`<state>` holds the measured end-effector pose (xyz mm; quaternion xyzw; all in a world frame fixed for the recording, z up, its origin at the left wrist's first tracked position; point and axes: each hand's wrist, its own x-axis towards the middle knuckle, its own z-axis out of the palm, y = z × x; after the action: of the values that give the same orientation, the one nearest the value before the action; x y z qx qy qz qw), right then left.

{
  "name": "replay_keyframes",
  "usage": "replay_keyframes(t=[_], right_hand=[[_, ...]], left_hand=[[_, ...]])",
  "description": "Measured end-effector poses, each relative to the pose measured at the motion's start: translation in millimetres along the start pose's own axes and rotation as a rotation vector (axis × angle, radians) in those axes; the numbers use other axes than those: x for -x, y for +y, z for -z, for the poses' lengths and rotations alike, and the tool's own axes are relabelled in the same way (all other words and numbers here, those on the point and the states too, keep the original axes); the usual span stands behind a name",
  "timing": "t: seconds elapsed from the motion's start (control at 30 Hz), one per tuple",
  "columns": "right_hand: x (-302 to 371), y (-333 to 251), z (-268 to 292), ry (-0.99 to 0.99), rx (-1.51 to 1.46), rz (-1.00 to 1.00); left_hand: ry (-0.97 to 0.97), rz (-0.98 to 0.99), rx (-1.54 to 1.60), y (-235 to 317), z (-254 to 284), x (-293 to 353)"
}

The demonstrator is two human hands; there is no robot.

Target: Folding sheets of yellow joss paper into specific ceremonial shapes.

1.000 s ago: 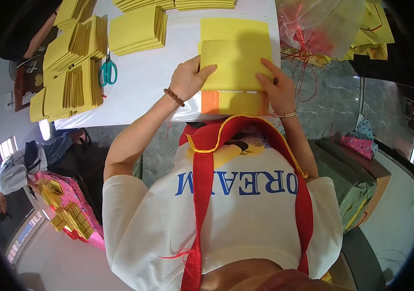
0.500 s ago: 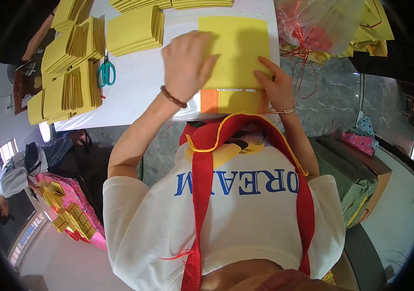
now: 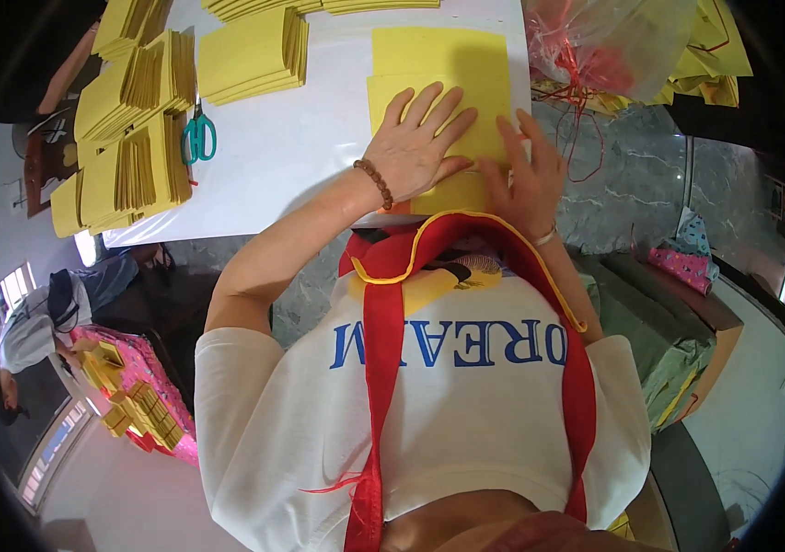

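At the near edge of the white worktop (image 3: 319, 166), just in front of your chest, lies the yellow paper sheet (image 3: 448, 69), and both of your hands are on it. Your left hand (image 3: 415, 147) is open and flat, with the fingers spread, and the palm presses on the lower part of the sheet; it grips nothing. Around this wrist you wear a brown bead bracelet (image 3: 374, 182). Your right hand (image 3: 526, 175) is also open, the fingers stretched forward, and it rests on the right side of the same sheet, just beside the left hand (the two hands almost touch at the thumbs). A thin bracelet (image 3: 544, 237) shows on the right wrist. The sheet seems to be folded or doubled, because a second yellow edge crosses it under your fingers, and a small orange part (image 3: 399, 208) shows below your left palm.

To the left on the worktop, a stack of yellow sheets (image 3: 250, 53) lies well apart from your hands. Further left stand several piles of folded yellow papers (image 3: 130, 138), and green-handled scissors (image 3: 197, 136) lie between these piles and the stack. To the right, beyond the worktop edge, a clear plastic bag (image 3: 609, 41) with red string rests on a grey marble surface (image 3: 632, 184). A red strap (image 3: 383, 368) hangs over your white shirt. At the lower left, a pink box (image 3: 135, 396) with small yellow packets stands on the floor.
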<state>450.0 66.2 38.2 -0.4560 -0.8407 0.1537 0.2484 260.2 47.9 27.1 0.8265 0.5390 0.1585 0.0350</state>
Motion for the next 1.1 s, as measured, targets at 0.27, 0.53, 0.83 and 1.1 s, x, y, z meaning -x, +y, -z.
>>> replay_keyframes(t=[0.27, 0.53, 0.83, 1.1], right_hand=[[23.5, 13.1, -13.1, -0.23, 0.129, 0.234], [28.3, 17.5, -13.3, -0.174, 0.176, 0.217], [9.6, 15.1, 4.5, -0.212, 0.005, 0.215], [5.3, 30.1, -1.4, 0.052, -0.836, 0.038]], left_hand=[[0.062, -0.017, 0.039, -3.0, 8.2, 5.0], [0.052, -0.187, -0.163, 12.9, 7.0, 8.5], [0.062, -0.125, -0.53, 34.5, 4.8, 4.4], [0.181, 0.084, 0.003, 13.3, 21.5, -1.7]])
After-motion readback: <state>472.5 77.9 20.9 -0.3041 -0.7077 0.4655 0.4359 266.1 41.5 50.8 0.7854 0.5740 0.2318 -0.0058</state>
